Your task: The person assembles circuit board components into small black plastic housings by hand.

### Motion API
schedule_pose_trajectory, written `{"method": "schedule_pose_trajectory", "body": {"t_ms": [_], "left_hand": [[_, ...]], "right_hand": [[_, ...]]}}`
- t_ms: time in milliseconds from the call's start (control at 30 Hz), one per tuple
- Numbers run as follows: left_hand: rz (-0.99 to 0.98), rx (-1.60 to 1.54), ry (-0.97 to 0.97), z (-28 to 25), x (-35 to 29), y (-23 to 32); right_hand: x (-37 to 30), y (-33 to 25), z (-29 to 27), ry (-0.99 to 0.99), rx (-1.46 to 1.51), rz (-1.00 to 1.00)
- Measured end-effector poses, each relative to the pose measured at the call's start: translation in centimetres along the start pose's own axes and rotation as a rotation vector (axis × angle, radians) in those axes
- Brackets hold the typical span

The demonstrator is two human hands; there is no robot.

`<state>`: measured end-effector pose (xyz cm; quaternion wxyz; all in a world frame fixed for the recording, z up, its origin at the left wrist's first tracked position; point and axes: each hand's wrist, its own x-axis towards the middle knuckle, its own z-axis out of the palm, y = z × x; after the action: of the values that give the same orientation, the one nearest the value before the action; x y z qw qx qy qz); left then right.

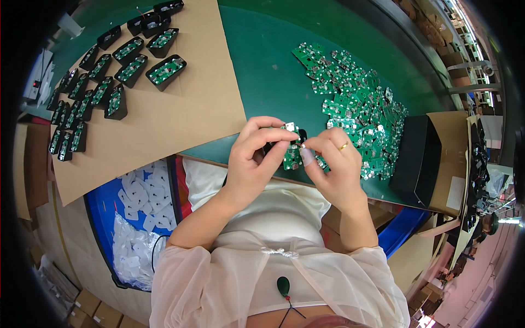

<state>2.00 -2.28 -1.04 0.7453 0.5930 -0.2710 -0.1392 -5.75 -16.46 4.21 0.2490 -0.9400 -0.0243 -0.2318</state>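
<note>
Before my body, at the table's near edge, my two hands meet over a green circuit board [291,157] with a black part behind it. My left hand [254,156] is closed on the board from the left, thumb and fingers at its upper end. My right hand [338,164] is closed in a pinch at the board's right side. A small white piece shows at those fingertips; its kind is too small to tell. The right thumb wears a translucent finger cot [307,157], and a ring sits on one finger of that hand. My fingers hide part of the board.
Loose green circuit boards [361,109] lie heaped on the green table [262,60] at right. Black housings with boards [165,71] stand on cardboard [202,104] at left. A black box [413,158] stands far right. White plates [145,197] fill a blue bin [101,218] below left.
</note>
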Motion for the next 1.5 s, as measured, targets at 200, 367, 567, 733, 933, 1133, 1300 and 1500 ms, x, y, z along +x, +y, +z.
{"method": "schedule_pose_trajectory", "body": {"t_ms": [200, 367, 567, 733, 933, 1133, 1300, 1500], "left_hand": [[0.165, 0.178, -0.007, 0.7, 0.0, 0.7], [0.150, 0.151, -0.002, 0.3, 0.2, 0.3], [-0.285, -0.290, -0.094, -0.1, 0.0, 1.5], [-0.512, -0.376, -0.160, -0.2, 0.1, 2.0], [-0.465, -0.374, -0.225, -0.2, -0.2, 1.6], [-0.326, -0.340, -0.046, -0.2, -0.1, 2.0], [-0.205, -0.061, 0.000, -0.4, -0.5, 2.3], [-0.022, 0.164, 0.013, -0.2, -0.4, 2.8]], "right_hand": [[0.7, -1.0, -1.0, -0.118, -0.319, -0.139], [0.4, -0.6, -0.7, -0.069, -0.152, -0.066], [-0.6, -0.6, 0.1, 0.037, 0.215, 0.129], [-1.7, -0.1, 1.1, 0.099, 0.336, 0.180], [-1.9, 0.7, 1.4, 0.115, 0.557, 0.296], [-1.5, 0.5, 0.9, 0.084, 0.472, 0.203], [-0.9, -0.1, 0.1, 0.029, 0.111, -0.077], [-0.6, -0.4, -0.1, 0.024, -0.016, -0.192]]}}
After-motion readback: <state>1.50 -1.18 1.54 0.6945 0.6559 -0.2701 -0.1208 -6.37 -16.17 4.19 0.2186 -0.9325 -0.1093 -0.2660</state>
